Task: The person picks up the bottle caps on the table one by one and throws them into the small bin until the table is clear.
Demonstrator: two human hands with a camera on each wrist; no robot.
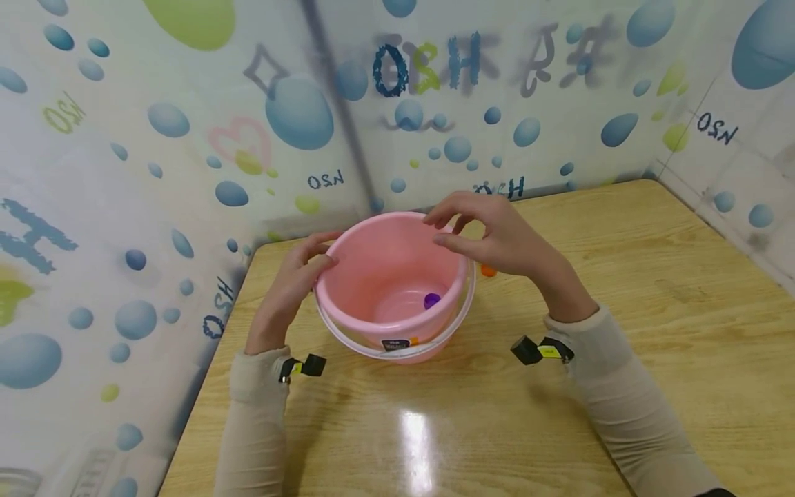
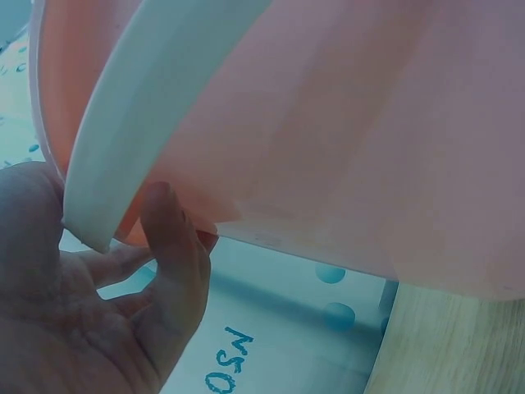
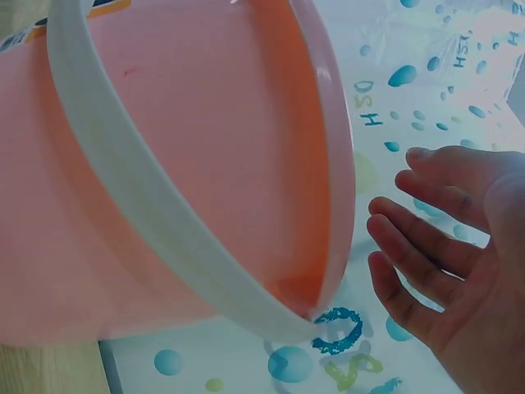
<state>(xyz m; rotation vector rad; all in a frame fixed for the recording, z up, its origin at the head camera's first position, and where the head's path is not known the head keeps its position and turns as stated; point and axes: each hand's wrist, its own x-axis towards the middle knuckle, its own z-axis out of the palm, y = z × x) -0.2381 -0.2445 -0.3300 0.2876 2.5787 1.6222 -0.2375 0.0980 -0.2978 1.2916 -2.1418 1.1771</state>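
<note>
A pink bucket (image 1: 397,276) stands on the table with its mouth toward the head camera. Its white handle (image 3: 139,180) hangs down over the near side. My left hand (image 1: 293,283) grips the bucket's left rim, thumb at the edge and fingers round the outside, as the left wrist view also shows. Over the right rim hovers my right hand (image 1: 497,235), fingers loosely bent and holding nothing; in the right wrist view a gap separates it from the rim. Inside the bucket, on its floor, lies a small purple object (image 1: 432,301), its kind unclear.
A small orange object (image 1: 488,270) lies on the wooden table (image 1: 621,290) just right of the bucket, partly hidden by it and my right hand. A patterned sheet (image 1: 298,110) with blue drops rises behind the table and along its left side.
</note>
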